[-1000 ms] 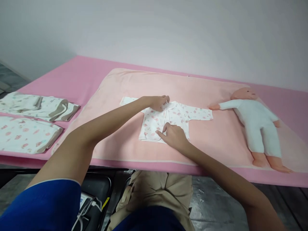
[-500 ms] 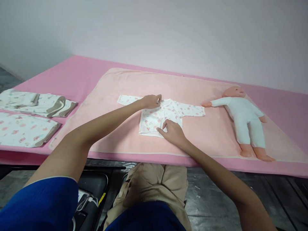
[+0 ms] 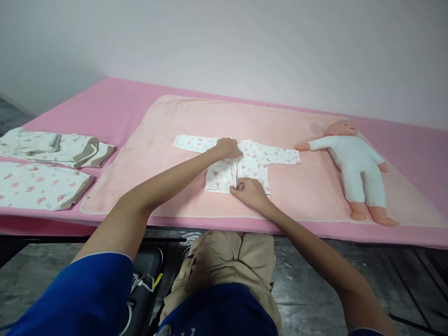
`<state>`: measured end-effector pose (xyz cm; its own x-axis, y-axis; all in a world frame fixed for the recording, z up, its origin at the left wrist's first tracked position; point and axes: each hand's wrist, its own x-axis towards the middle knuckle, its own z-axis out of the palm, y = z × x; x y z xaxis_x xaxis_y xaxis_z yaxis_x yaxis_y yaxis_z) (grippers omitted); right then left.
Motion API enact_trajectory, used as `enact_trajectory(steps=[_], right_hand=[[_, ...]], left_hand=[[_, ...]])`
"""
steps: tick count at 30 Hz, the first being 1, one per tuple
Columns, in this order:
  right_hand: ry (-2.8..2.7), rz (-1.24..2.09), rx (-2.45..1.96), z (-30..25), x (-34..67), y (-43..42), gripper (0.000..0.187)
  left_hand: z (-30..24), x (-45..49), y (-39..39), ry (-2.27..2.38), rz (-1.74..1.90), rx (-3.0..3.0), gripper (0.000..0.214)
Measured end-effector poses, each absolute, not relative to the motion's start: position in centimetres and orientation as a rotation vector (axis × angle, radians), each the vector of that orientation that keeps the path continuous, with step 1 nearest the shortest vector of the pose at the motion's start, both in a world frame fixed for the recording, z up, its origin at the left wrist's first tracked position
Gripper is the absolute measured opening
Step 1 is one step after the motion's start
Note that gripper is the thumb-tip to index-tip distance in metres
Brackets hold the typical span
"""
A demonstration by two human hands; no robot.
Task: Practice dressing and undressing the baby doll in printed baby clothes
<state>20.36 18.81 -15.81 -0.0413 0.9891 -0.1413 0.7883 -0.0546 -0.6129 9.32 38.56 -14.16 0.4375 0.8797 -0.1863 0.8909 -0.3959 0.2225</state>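
Note:
A small white baby shirt with a pink print lies face up, its sleeves spread to both sides. Its front opening runs down the middle. At the upper part of this opening, near the neckline, my left hand is closed on the fabric with curled fingers. Lower down, my right hand pinches the front edge close to the hem. My left forearm covers part of the shirt's left side. To the right, a baby doll in a white bodysuit lies on its back, one hand close to the shirt's right cuff.
A peach blanket lies under shirt and doll on a pink-covered table. Folded printed baby clothes are at the left. A pale wall rises behind. Below the front edge is a black chair with white cables.
My left hand has come down slightly onto the front opening near the neckline. My right fingers have closed at the hem. The shirt's lower right front has spread a little. The view has shifted slightly.

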Motion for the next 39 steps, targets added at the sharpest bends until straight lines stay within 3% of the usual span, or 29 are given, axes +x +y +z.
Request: enact_trajectory(steps=[5,11,16,23,27,33,36,39], right_hand=[[-1.922,0.751,-1.873,-15.8,20.3,18.4,0.037],[-1.892,0.75,-1.859,-15.5,20.4,18.0,0.036],[-1.843,0.711,-1.784,-15.2,20.0,18.6,0.034],[-1.95,0.499,-1.45,-13.1,14.3,22.6,0.032],[-2.111,0.595,-1.1,-14.3,11.4,26.0,0.014],[-2.522,0.547,-0.868,-18.3,12.6,27.6,0.042],[-2.654,0.506,-0.859,-18.8,13.0,27.2,0.051],[-2.714,0.523,-0.86,-18.4,12.5,26.1,0.056]], left_hand=[[-14.4,9.5,38.7,1.514,0.042,2.344,0.026],[-14.7,8.6,38.6,1.421,0.316,2.116,0.042],[-13.9,6.2,39.3,1.394,0.337,1.985,0.047],[-12.0,-0.5,41.8,1.375,0.413,1.844,0.033],[-14.4,-3.7,42.8,1.365,0.592,1.838,0.022],[-19.4,-5.4,43.7,1.312,0.828,1.967,0.023],[-19.6,-5.4,43.8,1.345,0.847,2.153,0.019],[-18.5,-4.7,42.9,1.383,0.805,2.495,0.03]])
